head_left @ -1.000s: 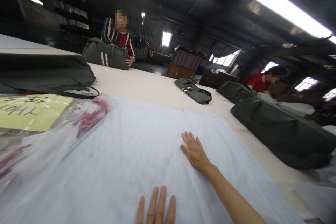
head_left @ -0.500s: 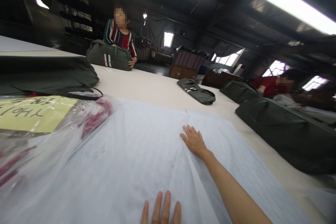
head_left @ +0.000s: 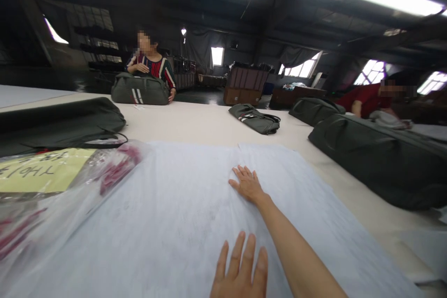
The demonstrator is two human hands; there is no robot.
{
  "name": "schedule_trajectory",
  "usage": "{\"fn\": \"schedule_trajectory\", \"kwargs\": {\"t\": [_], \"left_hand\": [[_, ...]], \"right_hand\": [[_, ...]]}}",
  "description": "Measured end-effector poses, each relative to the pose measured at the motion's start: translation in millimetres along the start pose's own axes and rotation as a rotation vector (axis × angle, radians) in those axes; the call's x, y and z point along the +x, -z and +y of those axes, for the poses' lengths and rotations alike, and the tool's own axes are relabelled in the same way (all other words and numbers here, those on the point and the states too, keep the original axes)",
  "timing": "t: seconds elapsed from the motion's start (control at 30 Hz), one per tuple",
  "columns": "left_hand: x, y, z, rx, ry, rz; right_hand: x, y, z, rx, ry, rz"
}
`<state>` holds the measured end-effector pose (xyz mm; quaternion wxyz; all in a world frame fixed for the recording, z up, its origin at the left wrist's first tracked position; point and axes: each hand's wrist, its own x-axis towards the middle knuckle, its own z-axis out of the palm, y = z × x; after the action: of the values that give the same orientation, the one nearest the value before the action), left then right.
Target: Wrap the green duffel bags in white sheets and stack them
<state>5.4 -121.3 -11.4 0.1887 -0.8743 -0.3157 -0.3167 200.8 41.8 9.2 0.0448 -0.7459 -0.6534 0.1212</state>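
1. Open run of white sheet [head_left: 181, 205] ahead, bare tabletop [head_left: 195, 123] beyond.
2. Blocked at left by clear plastic bag [head_left: 70, 181] and flat dark bag [head_left: 59, 121].
3. Walled at right by long dark bag [head_left: 377, 163].
4. Farther off, small folded bag [head_left: 254, 118].

1. The right hand [head_left: 247, 183] is bare: no glove, ring or bracelet shows on it.
2. The right forearm [head_left: 293, 251] is bare as well, with no sleeve, cuff or watch along the whole length that is in view (the elbow lies outside the picture).
3. The left hand [head_left: 240, 272] is bare too; only its fingers and part of its back show, and the wrist is cut off by the lower edge.
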Motion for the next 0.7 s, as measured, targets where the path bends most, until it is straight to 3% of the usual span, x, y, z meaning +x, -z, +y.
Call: {"fn": "schedule_trajectory", "kwargs": {"t": [0.1, 0.27, 0.43, 0.57, 0.7], "left_hand": [[15, -17.2, -2, -0.035, -0.075, -0.081], [-3, -39.8, -11, -0.075, -0.068, -0.129], [-18, -59.6, 5, -0.092, 0.044, 0.0], [-20, -70.8, 21, -0.091, 0.137, 0.044], [-16, -68.9, 24, -0.112, 0.18, 0.1]], "right_hand": [[0, -1, 4, 0.034, 0.017, 0.011], [10, 11, 11, 0.139, 0.019, 0.043], [31, 25, -1, 0.139, -0.061, 0.19], [47, 9, -15, 0.108, 0.003, 0.174], [54, -11, -18, 0.064, -0.048, 0.117]]}}
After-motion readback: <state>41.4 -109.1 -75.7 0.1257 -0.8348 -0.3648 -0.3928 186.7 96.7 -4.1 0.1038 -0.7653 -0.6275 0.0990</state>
